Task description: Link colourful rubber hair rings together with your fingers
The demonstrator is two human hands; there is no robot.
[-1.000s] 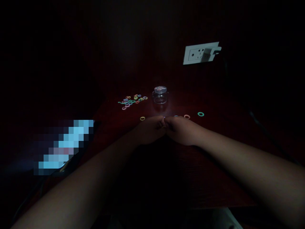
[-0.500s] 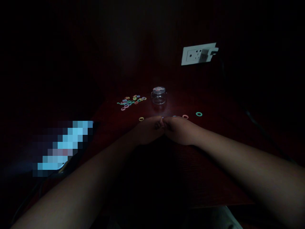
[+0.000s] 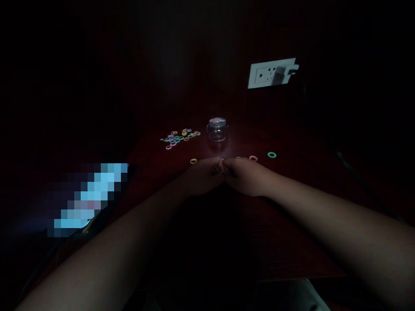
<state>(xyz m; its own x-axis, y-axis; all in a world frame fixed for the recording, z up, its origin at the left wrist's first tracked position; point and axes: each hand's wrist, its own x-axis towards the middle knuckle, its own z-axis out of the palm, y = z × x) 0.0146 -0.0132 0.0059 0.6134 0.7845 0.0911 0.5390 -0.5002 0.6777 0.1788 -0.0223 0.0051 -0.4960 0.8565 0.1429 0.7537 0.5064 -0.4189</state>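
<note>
Dim light; most of my head view is black. The left hand and right hand meet at the middle of the dark red table, backs toward me, fingers curled in, tips touching or nearly so. How far each is closed I cannot tell, nor whether either has hold of anything; the fingertips are mostly hidden.

Bands about the hands: a yellow band lies just beyond the left hand; a pink band just beyond the right; a green band farther to the right. I make out a blue sliver past the right hand's knuckles, partly covered.

Past the hands, a clear jar stands upright, lid on. To its left I note a loose pile of coloured bands, some overlapping.

Behind, at right, a white socket with a plug in it. Near the left forearm, a lit screen, blurred into blocks.
</note>
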